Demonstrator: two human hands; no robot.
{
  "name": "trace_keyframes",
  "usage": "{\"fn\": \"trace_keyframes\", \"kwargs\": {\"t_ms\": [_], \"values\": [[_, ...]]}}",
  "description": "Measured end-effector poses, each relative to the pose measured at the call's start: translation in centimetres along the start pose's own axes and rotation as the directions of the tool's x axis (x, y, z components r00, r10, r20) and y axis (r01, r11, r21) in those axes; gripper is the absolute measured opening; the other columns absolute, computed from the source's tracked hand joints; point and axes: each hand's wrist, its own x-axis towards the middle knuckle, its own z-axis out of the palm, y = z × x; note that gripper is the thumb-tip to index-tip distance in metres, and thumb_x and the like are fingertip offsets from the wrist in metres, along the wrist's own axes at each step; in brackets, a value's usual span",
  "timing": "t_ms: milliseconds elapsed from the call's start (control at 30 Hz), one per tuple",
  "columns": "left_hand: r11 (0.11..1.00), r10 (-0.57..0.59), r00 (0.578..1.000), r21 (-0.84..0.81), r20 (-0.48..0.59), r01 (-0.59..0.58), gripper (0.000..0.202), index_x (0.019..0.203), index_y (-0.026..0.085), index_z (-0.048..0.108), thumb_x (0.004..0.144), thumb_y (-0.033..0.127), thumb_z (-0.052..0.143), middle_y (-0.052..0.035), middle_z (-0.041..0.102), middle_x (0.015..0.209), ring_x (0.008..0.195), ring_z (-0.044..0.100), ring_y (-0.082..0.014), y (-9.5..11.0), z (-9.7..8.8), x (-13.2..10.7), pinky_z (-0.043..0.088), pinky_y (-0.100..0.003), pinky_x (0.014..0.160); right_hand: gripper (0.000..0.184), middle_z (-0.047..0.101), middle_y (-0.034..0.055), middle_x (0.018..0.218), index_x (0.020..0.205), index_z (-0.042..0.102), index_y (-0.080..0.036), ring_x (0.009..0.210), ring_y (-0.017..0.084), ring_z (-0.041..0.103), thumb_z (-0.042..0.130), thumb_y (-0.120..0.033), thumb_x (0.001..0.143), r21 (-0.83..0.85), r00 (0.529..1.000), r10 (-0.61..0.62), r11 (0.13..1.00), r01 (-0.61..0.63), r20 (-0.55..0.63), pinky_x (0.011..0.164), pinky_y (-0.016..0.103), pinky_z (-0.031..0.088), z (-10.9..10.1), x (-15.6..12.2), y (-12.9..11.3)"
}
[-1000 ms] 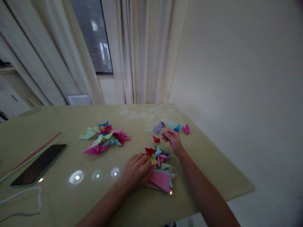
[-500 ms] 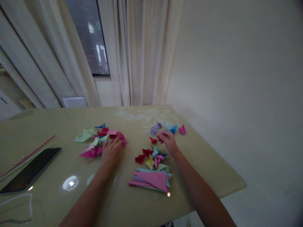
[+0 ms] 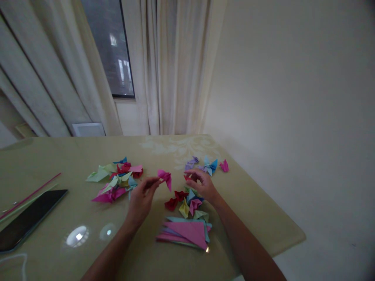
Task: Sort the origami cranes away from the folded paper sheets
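Observation:
My left hand [image 3: 144, 199] pinches a magenta folded-paper crane [image 3: 165, 179] by one end, just above the table. My right hand [image 3: 202, 184] has its thumb and index finger around a small red folded-paper piece [image 3: 186, 178], which they partly cover. To the left lies a heap of folded-paper pieces [image 3: 113, 187] in green, pink, red and blue. Below my right hand sits a cluster of smaller pieces, among them a yellow one [image 3: 184, 208] and a pink one [image 3: 195, 205].
A stack of long folded papers [image 3: 187, 232] lies near the front edge. Purple pieces [image 3: 191, 162], a blue piece [image 3: 211, 168] and a magenta piece [image 3: 224, 166] lie behind my right hand. At left are a dark phone [image 3: 32, 222] and thin sticks [image 3: 32, 195]. A wall [image 3: 278, 117] borders the right.
My left hand has lifted the magenta crane off the left heap and moved it right. My right hand has shifted slightly left and down onto the red piece.

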Motion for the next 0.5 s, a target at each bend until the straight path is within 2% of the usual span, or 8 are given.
{"fn": "trace_keyframes", "kwargs": {"t_ms": [67,167,267,333,400,433,500], "values": [[0.998,0.011,0.997,-0.068,0.082,-0.006,0.03,0.101,0.022,0.075,0.095,0.05,0.068,-0.0053,0.081,0.094,0.086,0.077,-0.022,1.1,1.1,-1.1,0.063,-0.034,0.08,0.049,0.074,0.0048,0.101,0.125,0.077,-0.026,0.077,0.017,0.062,0.086,-0.051,0.084,-0.018,0.994,-0.061,0.998,0.062,0.09,0.071,0.029,0.05,0.3,-0.2,-1.0],[0.992,0.058,0.981,-0.121,0.184,-0.035,0.024,0.098,0.022,0.076,0.097,0.044,0.067,-0.0046,0.08,0.092,0.086,0.077,-0.0202,2.0,2.4,-2.3,0.063,-0.031,0.078,0.029,0.073,0.0052,0.095,0.105,0.083,-0.026,0.081,0.019,0.063,0.082,-0.051,0.089,-0.048,0.973,-0.123,0.99,0.134,0.196,0.076,0.031,0.05,0.9,-0.4,-2.2],[0.991,0.061,0.975,-0.13,0.212,-0.034,0.023,0.1,0.022,0.073,0.099,0.043,0.064,-0.0049,0.079,0.092,0.086,0.077,-0.0202,1.8,2.6,-2.2,0.063,-0.032,0.079,0.024,0.071,0.0047,0.085,0.089,0.083,-0.025,0.082,0.02,0.064,0.078,-0.048,0.094,-0.076,0.975,-0.124,0.987,0.14,0.186,0.079,0.033,0.051,1.1,-0.4,-2.4],[0.997,0.055,0.986,-0.065,0.158,-0.045,0.026,0.111,0.022,0.07,0.099,0.043,0.062,-0.0057,0.079,0.097,0.088,0.076,-0.0208,1.2,1.9,-1.5,0.063,-0.034,0.081,0.024,0.071,0.0042,0.083,0.087,0.082,-0.024,0.082,0.021,0.064,0.078,-0.047,0.093,-0.075,0.989,-0.105,0.991,0.113,0.107,0.078,0.033,0.051,1.0,-0.3,-1.9],[0.991,0.073,0.994,0.11,0.076,-0.082,0.028,0.116,0.022,0.068,0.101,0.042,0.058,-0.0071,0.076,0.102,0.087,0.074,-0.0214,0.3,0.6,-0.6,0.062,-0.036,0.081,0.024,0.071,0.0041,0.084,0.088,0.079,-0.023,0.08,0.02,0.064,0.079,-0.047,0.091,-0.046,0.997,-0.071,0.997,0.069,-0.044,0.076,0.032,0.052,0.5,0.1,-1.1],[0.966,0.089,0.995,0.24,0.05,-0.099,0.027,0.113,0.021,0.069,0.101,0.04,0.055,-0.008,0.075,0.103,0.087,0.072,-0.0225,-0.2,-0.2,-0.2,0.06,-0.037,0.082,0.024,0.071,0.0042,0.085,0.09,0.078,-0.023,0.079,0.02,0.065,0.079,-0.047,0.091,-0.024,0.989,-0.049,0.999,0.046,-0.14,0.075,0.032,0.053,0.1,0.3,-0.7],[0.844,0.091,0.994,0.524,0.061,-0.109,0.024,0.104,0.02,0.07,0.099,0.035,0.053,-0.01,0.071,0.103,0.092,0.068,-0.0268,-1.1,-1.8,0.5,0.057,-0.042,0.087,0.027,0.073,0.0051,0.088,0.095,0.077,-0.022,0.08,0.021,0.066,0.079,-0.049,0.09,0.015,0.946,-0.004,1.0,0.009,-0.323,0.075,0.033,0.055,-0.8,0.7,0.3]]}}
